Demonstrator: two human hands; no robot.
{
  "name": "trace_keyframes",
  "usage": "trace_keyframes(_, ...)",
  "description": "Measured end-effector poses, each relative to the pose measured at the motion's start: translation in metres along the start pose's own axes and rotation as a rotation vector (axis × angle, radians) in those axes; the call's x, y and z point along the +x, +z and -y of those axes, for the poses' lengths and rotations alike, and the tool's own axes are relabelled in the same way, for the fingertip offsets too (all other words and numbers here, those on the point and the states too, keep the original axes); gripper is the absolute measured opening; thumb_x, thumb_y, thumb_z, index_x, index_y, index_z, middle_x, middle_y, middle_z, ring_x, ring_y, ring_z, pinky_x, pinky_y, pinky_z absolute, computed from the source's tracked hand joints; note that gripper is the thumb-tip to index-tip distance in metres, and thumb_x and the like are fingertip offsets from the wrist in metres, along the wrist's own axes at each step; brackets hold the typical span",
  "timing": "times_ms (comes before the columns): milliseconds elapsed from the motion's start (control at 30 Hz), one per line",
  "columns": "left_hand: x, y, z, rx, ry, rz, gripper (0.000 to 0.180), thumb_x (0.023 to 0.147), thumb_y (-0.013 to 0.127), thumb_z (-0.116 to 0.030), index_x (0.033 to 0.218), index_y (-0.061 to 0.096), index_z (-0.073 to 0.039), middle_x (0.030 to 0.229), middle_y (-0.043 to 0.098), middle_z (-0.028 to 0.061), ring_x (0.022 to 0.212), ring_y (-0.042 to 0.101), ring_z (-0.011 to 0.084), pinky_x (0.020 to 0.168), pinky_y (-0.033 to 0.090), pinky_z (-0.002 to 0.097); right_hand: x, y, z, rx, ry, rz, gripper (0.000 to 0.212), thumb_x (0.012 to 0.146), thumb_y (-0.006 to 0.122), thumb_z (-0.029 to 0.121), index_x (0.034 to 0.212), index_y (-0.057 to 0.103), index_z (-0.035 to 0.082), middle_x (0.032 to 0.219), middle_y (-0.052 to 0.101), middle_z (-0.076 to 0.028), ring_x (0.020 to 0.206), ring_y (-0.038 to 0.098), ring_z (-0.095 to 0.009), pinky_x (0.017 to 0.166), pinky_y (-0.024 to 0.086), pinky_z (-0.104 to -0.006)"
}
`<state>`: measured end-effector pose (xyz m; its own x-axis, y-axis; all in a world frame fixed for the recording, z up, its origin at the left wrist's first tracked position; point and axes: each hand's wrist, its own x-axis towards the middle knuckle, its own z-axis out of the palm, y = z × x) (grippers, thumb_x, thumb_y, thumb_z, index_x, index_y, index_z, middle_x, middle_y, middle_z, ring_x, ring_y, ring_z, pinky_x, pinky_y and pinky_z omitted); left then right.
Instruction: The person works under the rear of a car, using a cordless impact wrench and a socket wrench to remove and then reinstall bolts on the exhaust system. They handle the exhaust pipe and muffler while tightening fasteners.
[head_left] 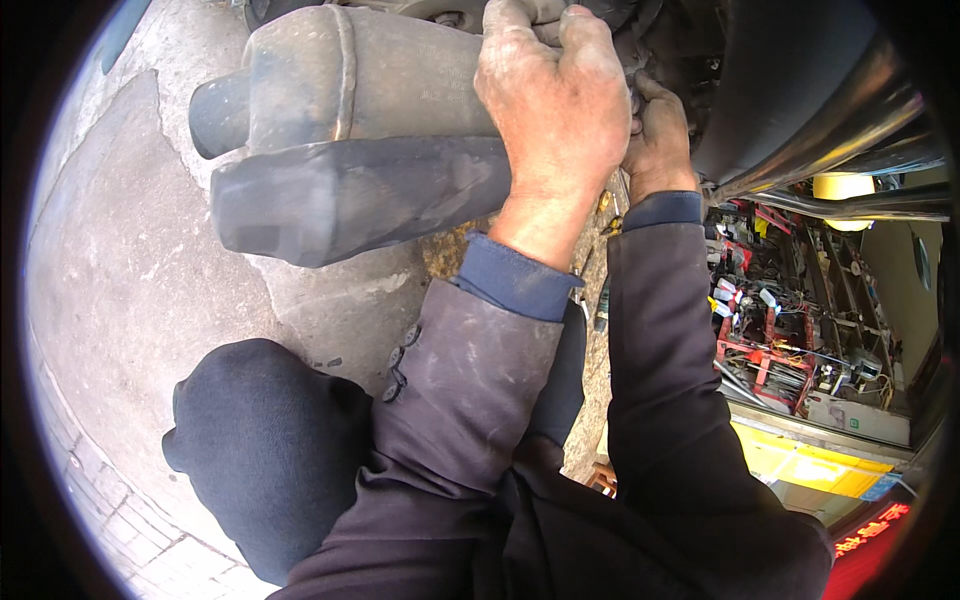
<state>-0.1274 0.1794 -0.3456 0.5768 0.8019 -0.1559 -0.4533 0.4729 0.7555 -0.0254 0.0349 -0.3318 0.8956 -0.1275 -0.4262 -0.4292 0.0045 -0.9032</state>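
Both hands pressed together at the inner end of the exhaust muffler.
Left hand clenched over the fitting, nearer; right hand just beyond, grip hidden; muffler's long axis running leftward from them.

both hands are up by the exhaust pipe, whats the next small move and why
Probably a small turn with the right hand, while the left hand steadies. Both hands are closed on something dark beside the rusty exhaust pipe; what they hold is hidden, so feeling it out slowly seems safest.

Red lit sign glows at lower right
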Motion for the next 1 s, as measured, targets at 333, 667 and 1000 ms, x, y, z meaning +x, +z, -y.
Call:
trace_keyframes(333, 0.005, -0.001, -0.006, 0.067, 0.048, -0.025, 0.020, 0.088, 0.062, -0.012, 0.088, 0.066, 0.007, 0.078, 0.067, 0.0123, 0.073, 0.060, 0.0174, 0.072, 0.050, 0.0329, -0.012, -0.023, 0.005, -0.068, 0.010, 0.052, 0.013, 0.105, 0.045, 0.024, 0.094, 0.048, 0.017, 0.056, 0.038, 0.002, 0.040, 0.029, -0.011, 0.042, 0.024, -0.0266)
trace_keyframes(667, -0.003, 0.000, -0.007, -0.016, -0.055, -0.011, 0.019, 0.091, 0.060, -0.013, 0.092, 0.062, 0.006, 0.079, 0.066, 0.0138, 0.073, 0.061, 0.0194, 0.070, 0.050, 0.0347, 0.035, 0.032, -0.005, -0.675, -0.680, 0.031, 0.019, 0.100, 0.049, 0.022, 0.085, 0.054, 0.010, 0.070, 0.055, -0.006, 0.059, 0.052, -0.022, 0.058, 0.047, -0.0365)
trace_keyframes(1000, 0.001, -0.001, 0.000, 0.022, -0.022, -0.022, 0.021, 0.088, 0.064, -0.012, 0.093, 0.065, 0.008, 0.079, 0.067, 0.0116, 0.073, 0.059, 0.0163, 0.071, 0.049, 0.0325, 0.005, -0.013, -0.005, 0.020, -0.067, 0.051, 0.021, 0.103, 0.044, 0.022, 0.088, 0.054, 0.011, 0.065, 0.048, -0.004, 0.049, 0.040, -0.016, 0.046, 0.033, -0.0316)
